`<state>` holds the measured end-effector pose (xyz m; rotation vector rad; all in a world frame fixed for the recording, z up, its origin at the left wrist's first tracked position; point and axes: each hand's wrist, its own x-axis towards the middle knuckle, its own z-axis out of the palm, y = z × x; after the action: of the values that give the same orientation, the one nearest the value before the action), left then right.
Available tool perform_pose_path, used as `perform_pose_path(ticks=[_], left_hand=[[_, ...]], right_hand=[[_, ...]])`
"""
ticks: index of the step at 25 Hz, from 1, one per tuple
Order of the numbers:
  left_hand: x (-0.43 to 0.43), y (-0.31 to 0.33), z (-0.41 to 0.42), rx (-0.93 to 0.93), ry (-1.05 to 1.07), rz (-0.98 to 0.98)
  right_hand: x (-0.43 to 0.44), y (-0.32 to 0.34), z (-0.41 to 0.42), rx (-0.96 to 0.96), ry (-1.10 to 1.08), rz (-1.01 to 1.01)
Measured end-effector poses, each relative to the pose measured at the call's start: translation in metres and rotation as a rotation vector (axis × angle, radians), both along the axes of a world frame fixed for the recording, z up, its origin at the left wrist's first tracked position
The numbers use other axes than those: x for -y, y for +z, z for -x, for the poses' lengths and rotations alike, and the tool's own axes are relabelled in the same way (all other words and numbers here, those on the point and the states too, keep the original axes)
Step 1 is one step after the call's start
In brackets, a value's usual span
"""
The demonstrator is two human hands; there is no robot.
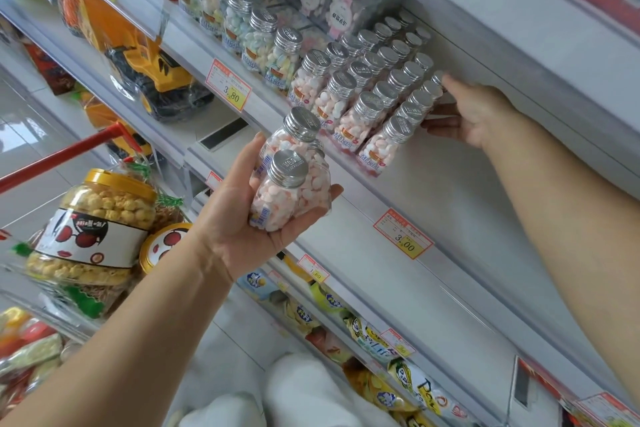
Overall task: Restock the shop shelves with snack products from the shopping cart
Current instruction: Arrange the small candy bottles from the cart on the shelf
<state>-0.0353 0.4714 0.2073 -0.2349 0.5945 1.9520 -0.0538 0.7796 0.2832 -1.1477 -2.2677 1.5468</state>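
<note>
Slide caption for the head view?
Left hand holds pink candy bottles; right hand reaches the rightmost bottle row on the shelf.

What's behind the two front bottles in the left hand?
A third bottle, mostly covered by the front bottles: only its cap edge and some pink-white candy show.

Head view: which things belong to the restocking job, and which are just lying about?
Job: left hand, candy bottles it holds, right hand, shelved bottle rows it touches, popcorn jar.
Lying about: yellow toy digger, 3.80 price tag, yellow packets below.
</note>
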Motion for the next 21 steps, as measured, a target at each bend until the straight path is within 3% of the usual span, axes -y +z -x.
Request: perform_pose_path(ticks=[2,5,6,8,11,13,18,21], left_hand=[[-0.002,0.001,-0.003,0.005,-0.012,0.002],[-0.006,0.005,-0.008,0.013,-0.054,0.002],[-0.007,0.007,-0.01,0.02,-0.072,-0.005],[-0.008,0.011,-0.013,0.018,-0.122,-0.016],[-0.009,0.014,-0.02,-0.007,-0.194,0.007],[-0.013,0.014,-0.024,-0.039,-0.219,0.056],[-0.02,0.011,-0.035,-0.088,-0.246,0.105],[-0.018,0.011,-0.04,-0.066,-0.253,0.071]], right_hand=[[-0.003,-0.002,-0.003,-0.032,-0.069,-0.012],[0.001,-0.007,-0.027,-0.251,-0.247,-0.422],[0.019,-0.005,-0.045,-0.336,-0.207,-0.557],[0.061,-0.005,-0.078,-0.402,0.047,-0.643],[0.119,-0.001,-0.108,-0.256,0.485,-0.397],[0.136,0.002,-0.116,-0.182,0.596,-0.292],[0.144,-0.004,-0.119,-0.259,0.463,-0.232],[0.133,-0.005,-0.12,-0.367,0.334,-0.066]])
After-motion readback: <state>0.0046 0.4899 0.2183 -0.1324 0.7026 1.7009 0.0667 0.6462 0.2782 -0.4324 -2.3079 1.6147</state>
